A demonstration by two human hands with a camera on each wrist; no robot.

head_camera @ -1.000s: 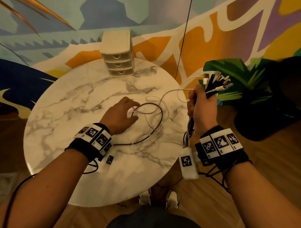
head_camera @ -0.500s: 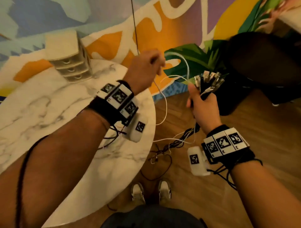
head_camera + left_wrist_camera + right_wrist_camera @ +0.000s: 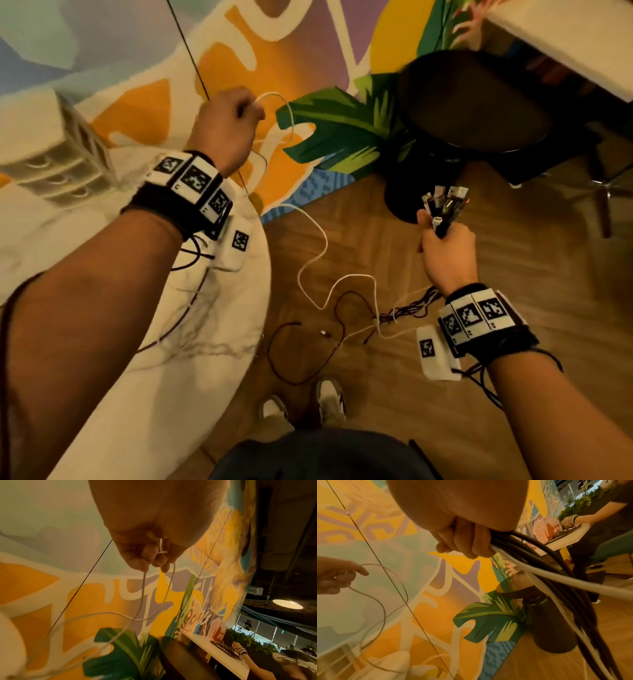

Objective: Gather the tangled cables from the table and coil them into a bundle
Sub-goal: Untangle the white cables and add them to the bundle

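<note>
My right hand [image 3: 445, 240] grips a bunch of black and white cables [image 3: 537, 561] out over the wooden floor, their plug ends [image 3: 445, 202] sticking up above the fist. The cables' loose lengths [image 3: 342, 308] hang down and trail in loops over the floor. My left hand [image 3: 236, 116] is raised above the marble table's [image 3: 205, 359] right edge and pinches a thin white cable [image 3: 161, 547], which loops down from the fingers [image 3: 154, 559] toward the floor tangle. A thin dark cable [image 3: 191, 54] runs up past that hand.
A small beige drawer unit [image 3: 51, 150] stands at the table's far left. A black round stool [image 3: 472, 102] stands on the floor beyond my right hand, beside the painted wall [image 3: 239, 51]. My shoes [image 3: 301, 407] are below. Another person's arm [image 3: 590, 515] works at a white counter.
My left hand lifted off the table with the white cable and rose up and right. My right hand swung out over the floor, and the cables slid off the table to hang and trail below.
</note>
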